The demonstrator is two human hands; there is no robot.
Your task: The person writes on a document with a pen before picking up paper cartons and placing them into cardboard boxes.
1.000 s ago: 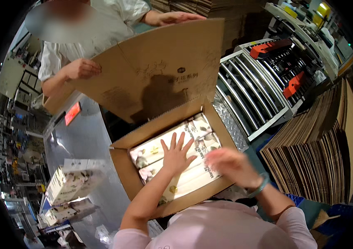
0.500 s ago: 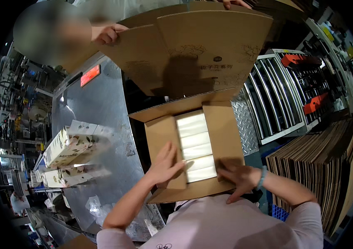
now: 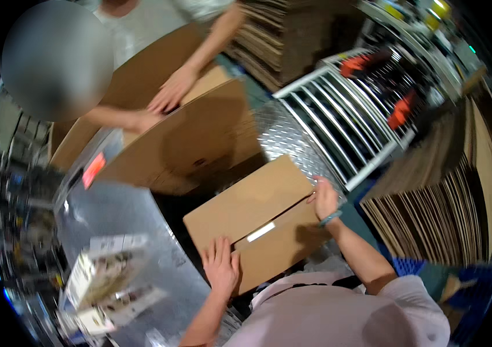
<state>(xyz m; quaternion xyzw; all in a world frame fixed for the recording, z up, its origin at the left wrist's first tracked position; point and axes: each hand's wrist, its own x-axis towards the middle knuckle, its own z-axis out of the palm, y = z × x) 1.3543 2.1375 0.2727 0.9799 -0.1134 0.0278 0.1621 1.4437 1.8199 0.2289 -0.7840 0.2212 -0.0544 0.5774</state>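
Observation:
A brown cardboard box (image 3: 252,199) lies in front of me. Its two long top flaps are folded inward, with a narrow gap between them. A white strip of the contents (image 3: 261,232) shows through that gap. My left hand (image 3: 221,267) rests on the box's left end, fingers stretched over the flap edges. At the right end, my right hand (image 3: 325,201) touches the box near the seam, its fingers slightly bent and apart.
Across from me, a co-worker's hands (image 3: 171,95) are at another open carton (image 3: 194,150). A metal table (image 3: 159,260) on the left bears floral-printed cartons (image 3: 104,277). A roller conveyor (image 3: 338,121) and stacked flat cardboard (image 3: 431,208) stand right.
The box's long flaps have come down over the white contents. My right hand has moved up to the box's right end. The co-worker's carton has shifted left and tilted in view.

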